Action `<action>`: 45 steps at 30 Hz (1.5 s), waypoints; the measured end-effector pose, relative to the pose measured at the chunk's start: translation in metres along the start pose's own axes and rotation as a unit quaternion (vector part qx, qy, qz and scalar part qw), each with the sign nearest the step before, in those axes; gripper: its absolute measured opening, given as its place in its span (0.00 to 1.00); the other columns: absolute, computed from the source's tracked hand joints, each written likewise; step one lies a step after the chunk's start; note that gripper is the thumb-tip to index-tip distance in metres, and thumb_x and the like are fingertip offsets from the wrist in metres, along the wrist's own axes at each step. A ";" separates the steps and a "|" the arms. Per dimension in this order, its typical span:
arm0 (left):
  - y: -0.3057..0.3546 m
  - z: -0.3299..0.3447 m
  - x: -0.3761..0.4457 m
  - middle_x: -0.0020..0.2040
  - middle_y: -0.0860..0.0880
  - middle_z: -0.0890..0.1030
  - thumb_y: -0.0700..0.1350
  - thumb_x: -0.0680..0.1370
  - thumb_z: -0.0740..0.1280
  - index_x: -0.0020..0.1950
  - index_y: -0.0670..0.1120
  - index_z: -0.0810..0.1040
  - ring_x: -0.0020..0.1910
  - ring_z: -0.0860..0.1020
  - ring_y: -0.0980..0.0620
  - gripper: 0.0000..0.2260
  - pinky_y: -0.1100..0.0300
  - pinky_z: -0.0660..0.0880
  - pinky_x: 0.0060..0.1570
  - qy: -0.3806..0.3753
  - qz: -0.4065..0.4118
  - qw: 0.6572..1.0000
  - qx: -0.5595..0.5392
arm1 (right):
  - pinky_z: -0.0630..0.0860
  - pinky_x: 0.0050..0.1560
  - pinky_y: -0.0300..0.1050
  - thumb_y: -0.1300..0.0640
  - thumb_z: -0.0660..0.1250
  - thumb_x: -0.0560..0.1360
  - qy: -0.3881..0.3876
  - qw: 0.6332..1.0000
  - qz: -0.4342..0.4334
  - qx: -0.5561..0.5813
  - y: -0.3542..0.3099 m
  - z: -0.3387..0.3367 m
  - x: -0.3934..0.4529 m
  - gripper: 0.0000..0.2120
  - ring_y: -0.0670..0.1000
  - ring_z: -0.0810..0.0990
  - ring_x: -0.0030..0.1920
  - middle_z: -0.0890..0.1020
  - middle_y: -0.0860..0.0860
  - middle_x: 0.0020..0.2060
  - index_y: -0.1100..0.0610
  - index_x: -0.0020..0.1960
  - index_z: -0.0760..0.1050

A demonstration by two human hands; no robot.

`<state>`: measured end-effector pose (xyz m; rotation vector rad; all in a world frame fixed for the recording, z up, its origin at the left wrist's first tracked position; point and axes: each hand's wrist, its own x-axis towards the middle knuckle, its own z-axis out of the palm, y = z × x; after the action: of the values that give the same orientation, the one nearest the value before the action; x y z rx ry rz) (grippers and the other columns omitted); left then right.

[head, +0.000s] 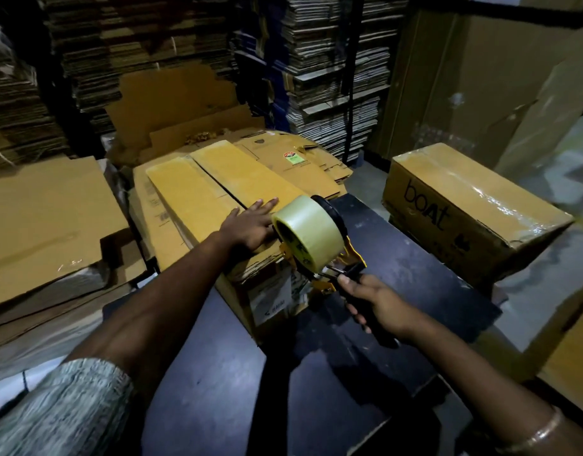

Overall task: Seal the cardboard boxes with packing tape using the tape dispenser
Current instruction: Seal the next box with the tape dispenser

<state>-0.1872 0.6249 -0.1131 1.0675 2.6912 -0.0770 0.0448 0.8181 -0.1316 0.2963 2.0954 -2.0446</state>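
Brown cardboard box point(217, 205) lies on the dark bench point(398, 258), its two top flaps closed, seam untaped. Left hand point(250, 227) presses flat, fingers straight, on the flaps. Right hand point(379, 304) has its grip clenched on the black handle of the yellow tape dispenser point(319, 245), whose clear tape roll point(308, 232) sits at the box's near edge. A taped "boAt" box point(464, 205) stands apart, to the right.

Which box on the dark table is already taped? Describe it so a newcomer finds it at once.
Start at the dark table in the middle. The taped box stands alone at its far right corner, away from both hands. Unlike the open-seamed box under the left hand, it has glossy tape along its top and "boAt" on its side.
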 end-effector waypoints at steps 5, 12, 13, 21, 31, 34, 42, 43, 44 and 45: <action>-0.011 0.009 0.016 0.81 0.59 0.43 0.70 0.78 0.46 0.77 0.71 0.46 0.81 0.44 0.49 0.27 0.34 0.48 0.73 0.018 0.008 0.998 -0.054 | 0.62 0.24 0.40 0.40 0.67 0.69 -0.008 0.999 0.016 0.041 0.041 -0.021 -0.012 0.23 0.49 0.65 0.25 0.70 0.53 0.28 0.61 0.43 0.69; 0.031 0.007 0.007 0.72 0.55 0.73 0.51 0.79 0.65 0.67 0.59 0.76 0.73 0.67 0.51 0.16 0.36 0.50 0.74 0.207 0.048 0.974 -0.080 | 0.66 0.22 0.41 0.33 0.78 0.59 -0.013 0.990 -0.035 0.135 0.091 -0.035 -0.026 0.36 0.50 0.68 0.23 0.72 0.58 0.29 0.65 0.40 0.70; 0.040 0.008 0.006 0.69 0.54 0.76 0.48 0.78 0.67 0.63 0.56 0.80 0.71 0.70 0.51 0.14 0.39 0.57 0.73 0.234 0.103 0.962 -0.098 | 0.67 0.23 0.42 0.33 0.78 0.60 -0.014 0.989 -0.044 0.139 0.093 -0.036 -0.024 0.36 0.50 0.68 0.23 0.72 0.58 0.29 0.65 0.40 0.70; 0.044 0.018 0.018 0.79 0.52 0.60 0.56 0.77 0.60 0.65 0.53 0.81 0.80 0.54 0.47 0.20 0.44 0.61 0.72 0.111 0.217 0.970 -0.002 | 0.66 0.25 0.45 0.33 0.73 0.66 -0.017 0.989 -0.058 0.134 0.111 -0.033 -0.014 0.28 0.54 0.69 0.24 0.70 0.65 0.30 0.60 0.35 0.76; 0.038 0.024 0.026 0.81 0.59 0.53 0.53 0.73 0.69 0.56 0.55 0.85 0.80 0.49 0.54 0.13 0.41 0.52 0.73 0.084 0.230 0.967 -0.070 | 0.66 0.22 0.41 0.37 0.80 0.58 0.002 0.971 -0.039 0.236 0.122 -0.024 -0.008 0.35 0.50 0.68 0.22 0.71 0.59 0.29 0.67 0.41 0.71; 0.038 0.026 0.027 0.81 0.59 0.51 0.52 0.74 0.70 0.59 0.51 0.84 0.80 0.49 0.56 0.15 0.39 0.51 0.72 0.082 0.235 0.967 -0.054 | 0.66 0.22 0.40 0.37 0.80 0.57 0.011 0.969 -0.032 0.245 0.124 -0.023 -0.005 0.38 0.49 0.68 0.22 0.72 0.58 0.29 0.67 0.45 0.70; 0.039 0.027 0.023 0.81 0.56 0.54 0.54 0.71 0.65 0.62 0.44 0.83 0.79 0.51 0.57 0.23 0.37 0.49 0.73 0.076 0.233 0.965 -0.090 | 0.66 0.21 0.39 0.36 0.81 0.56 0.028 0.971 -0.018 0.236 0.128 -0.020 0.003 0.38 0.50 0.68 0.22 0.71 0.58 0.28 0.67 0.44 0.70; 0.037 0.028 0.023 0.81 0.55 0.55 0.53 0.71 0.65 0.61 0.44 0.83 0.79 0.52 0.58 0.23 0.36 0.49 0.72 0.080 0.236 0.964 -0.097 | 0.66 0.21 0.39 0.37 0.81 0.55 0.033 0.970 -0.014 0.240 0.128 -0.019 0.006 0.38 0.50 0.67 0.22 0.71 0.58 0.28 0.67 0.44 0.71; 0.036 0.030 0.024 0.81 0.55 0.56 0.52 0.72 0.66 0.59 0.43 0.84 0.78 0.52 0.59 0.21 0.34 0.49 0.72 0.085 0.241 0.961 -0.101 | 0.65 0.21 0.38 0.36 0.80 0.56 0.039 0.970 -0.012 0.240 0.126 -0.017 0.008 0.37 0.50 0.67 0.22 0.71 0.58 0.28 0.67 0.43 0.71; 0.034 0.032 0.026 0.80 0.54 0.57 0.51 0.73 0.68 0.58 0.43 0.85 0.78 0.53 0.60 0.18 0.33 0.50 0.71 0.093 0.246 0.958 -0.112 | 0.64 0.20 0.38 0.37 0.80 0.58 0.047 0.970 -0.009 0.237 0.125 -0.016 0.010 0.35 0.49 0.67 0.22 0.71 0.58 0.28 0.66 0.42 0.72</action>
<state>-0.1755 0.6626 -0.1486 1.6958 2.4190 0.4251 0.0698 0.8375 -0.2542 0.4521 1.6289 -2.5689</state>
